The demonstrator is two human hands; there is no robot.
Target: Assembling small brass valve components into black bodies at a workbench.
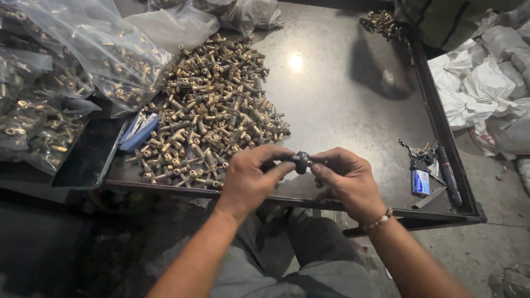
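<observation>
Two hands on one small part: my left hand (251, 174) and my right hand (346, 179) meet at six o'clock over the near edge of the tabletop (342, 105). Between them sits a dark round fitting (302, 162) on a short stem, held clear of the steel. Left grip is narrow, fingertips pinched on the stem's left end. Right grip is narrow too, thumb and forefinger closed on the right end, beaded bracelet (379, 220) at the wrist.

At eleven o'clock from my hands, a big heap of brass fittings (212, 110) spreads loose across the tabletop. At nine o'clock, a blue flat packet (139, 132) lies touching the heap's edge, with a dark flat tray (88, 154) just beside it. Beyond that, at ten o'clock, clear plastic bags (66, 66) full of more brass pieces are piled up. At three o'clock, near the right rim, a small blue-and-white rectangular pack (420, 182) lies beside a dark pen-like tool (448, 175) and a bunch of keys (417, 152). Off the tabletop at two o'clock, white sacks (475, 88) are stacked on the floor.
</observation>
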